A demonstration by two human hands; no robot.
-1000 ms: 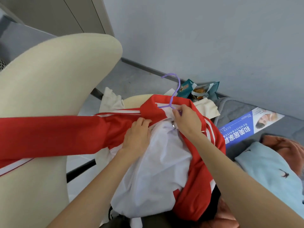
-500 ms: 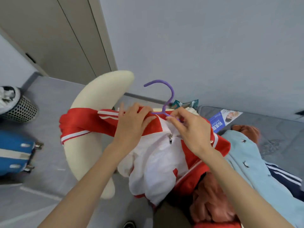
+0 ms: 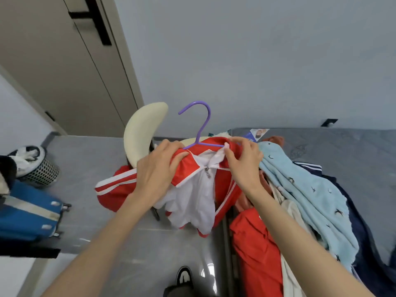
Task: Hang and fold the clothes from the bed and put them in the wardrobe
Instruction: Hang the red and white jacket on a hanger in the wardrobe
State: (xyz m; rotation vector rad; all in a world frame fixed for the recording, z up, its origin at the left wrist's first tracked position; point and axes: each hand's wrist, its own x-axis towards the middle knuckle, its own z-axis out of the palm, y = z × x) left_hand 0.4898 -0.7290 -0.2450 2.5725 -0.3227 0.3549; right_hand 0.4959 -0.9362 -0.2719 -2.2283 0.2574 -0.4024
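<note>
While hands (image 3: 157,174) (image 3: 243,166) grip jacket (image 3: 192,196), bin (image 3: 41,173) holds white bundle (image 3: 22,160).

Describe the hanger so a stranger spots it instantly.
Start at the grey bed heaped with clothes, then look left to the red-and-white jacket gripped by the left hand and right hand. The hanger pokes from its collar: the only thin purple hook among the fabric.

Bright, even light w/ soft shadows; fisheye warp at edges, suitcase (image 3: 27,213) blurry.
</note>
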